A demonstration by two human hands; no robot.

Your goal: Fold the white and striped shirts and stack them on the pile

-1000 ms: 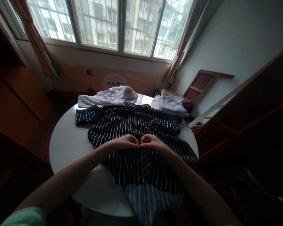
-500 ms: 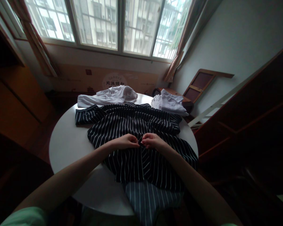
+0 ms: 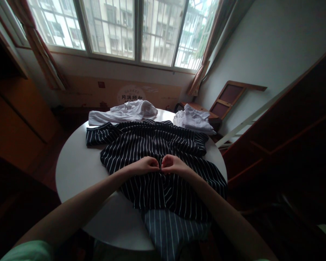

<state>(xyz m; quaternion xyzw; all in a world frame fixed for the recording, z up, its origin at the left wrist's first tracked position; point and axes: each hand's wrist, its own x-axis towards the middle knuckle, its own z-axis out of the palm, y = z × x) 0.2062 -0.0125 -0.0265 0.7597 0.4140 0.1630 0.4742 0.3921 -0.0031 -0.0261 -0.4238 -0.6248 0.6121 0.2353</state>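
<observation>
Round white table under window | left hand and right hand pinch striped shirt at centre front | soft, light, limp; best held by that front edge

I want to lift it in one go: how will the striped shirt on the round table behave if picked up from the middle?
The striped shirt is creased and drapes over the table edge, so it's probably floppy and would sag. It looks thin, likely light.

Bare forearms, pale green sleeve (short)
</observation>
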